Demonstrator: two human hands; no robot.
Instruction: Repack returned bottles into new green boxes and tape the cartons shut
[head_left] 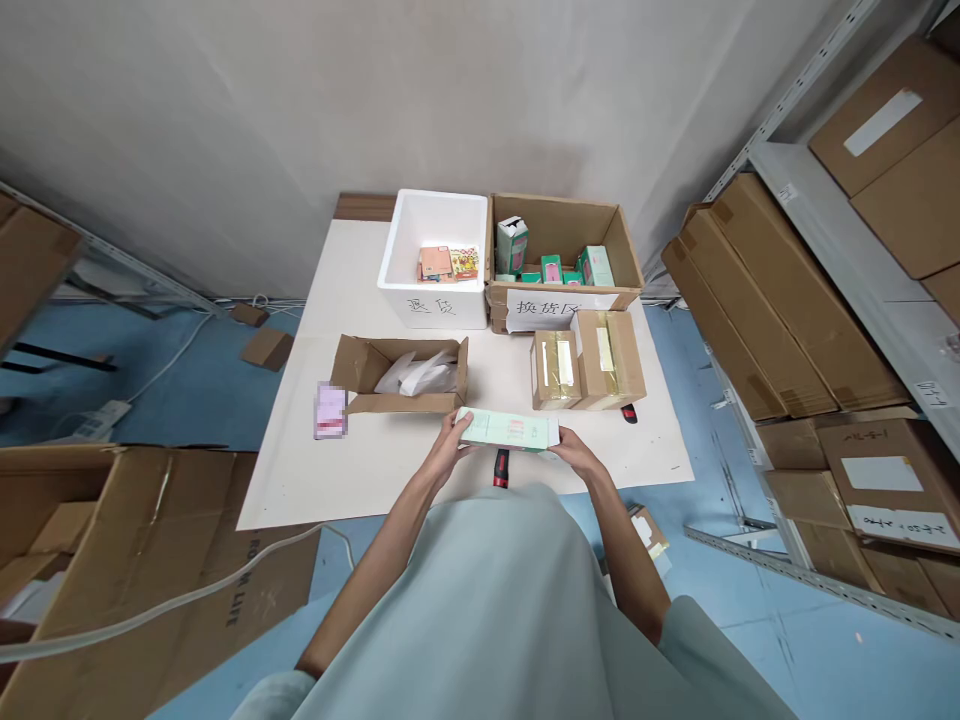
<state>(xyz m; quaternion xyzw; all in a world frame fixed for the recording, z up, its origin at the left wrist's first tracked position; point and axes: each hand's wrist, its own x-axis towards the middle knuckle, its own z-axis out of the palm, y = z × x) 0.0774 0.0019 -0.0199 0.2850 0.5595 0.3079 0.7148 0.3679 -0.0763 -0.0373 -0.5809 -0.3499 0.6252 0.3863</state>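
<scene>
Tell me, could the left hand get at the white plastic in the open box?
Probably yes: the box is open-topped and close to the left hand, and the white plastic lies uncovered inside. That hand grips the green carton, though, so it may need freeing first.

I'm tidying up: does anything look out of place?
Perhaps two small cardboard boxes: they lie loose on the blue floor left of the table, askew to each other. No spill shows.
</scene>
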